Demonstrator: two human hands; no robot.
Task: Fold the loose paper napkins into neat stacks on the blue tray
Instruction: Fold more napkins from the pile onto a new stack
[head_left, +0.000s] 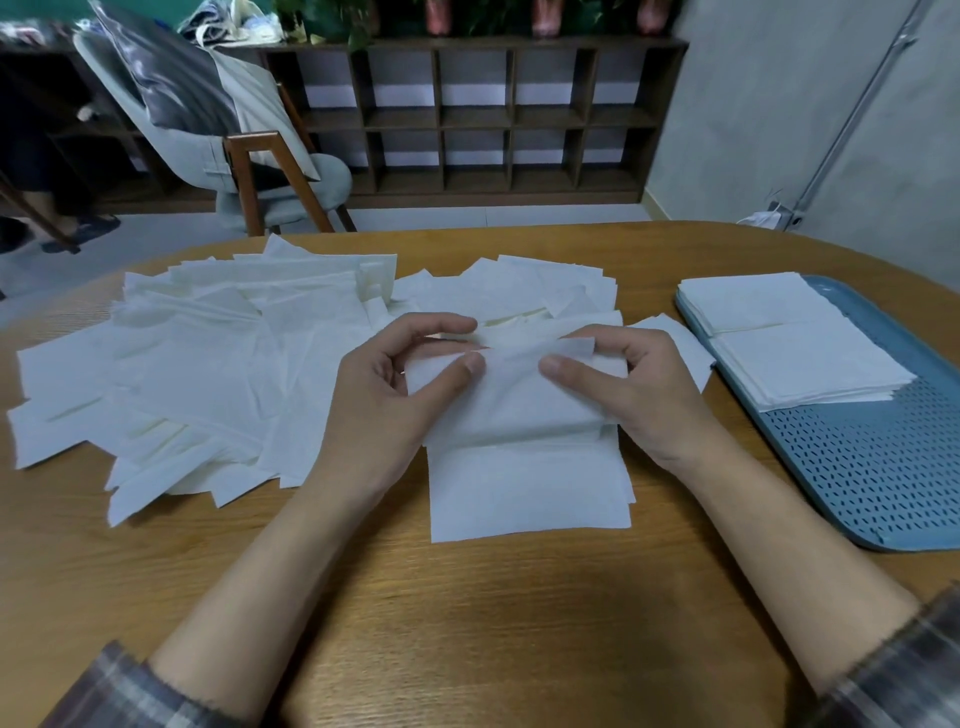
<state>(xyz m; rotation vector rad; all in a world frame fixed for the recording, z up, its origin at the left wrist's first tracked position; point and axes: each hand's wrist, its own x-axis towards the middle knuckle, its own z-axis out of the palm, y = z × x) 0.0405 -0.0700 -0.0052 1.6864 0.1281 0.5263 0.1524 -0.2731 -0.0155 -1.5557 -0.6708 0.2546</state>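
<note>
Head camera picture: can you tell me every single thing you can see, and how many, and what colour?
held napkin: one, white, middle of the table, half folded over
loose napkins: many, white, messy pile on the left and far side of the table
folded stacks: two, white, side by side on the far end of the tray
tray: one, blue, on the right of the table
table: one, brown wood
chair: one, pale grey with wooden legs, behind the table
shelf unit: one, dark brown, against the back wall
sleeves: two, checked grey, bottom corners
left hand: one, pinches the held napkin
right hand: one, pinches the held napkin
</note>
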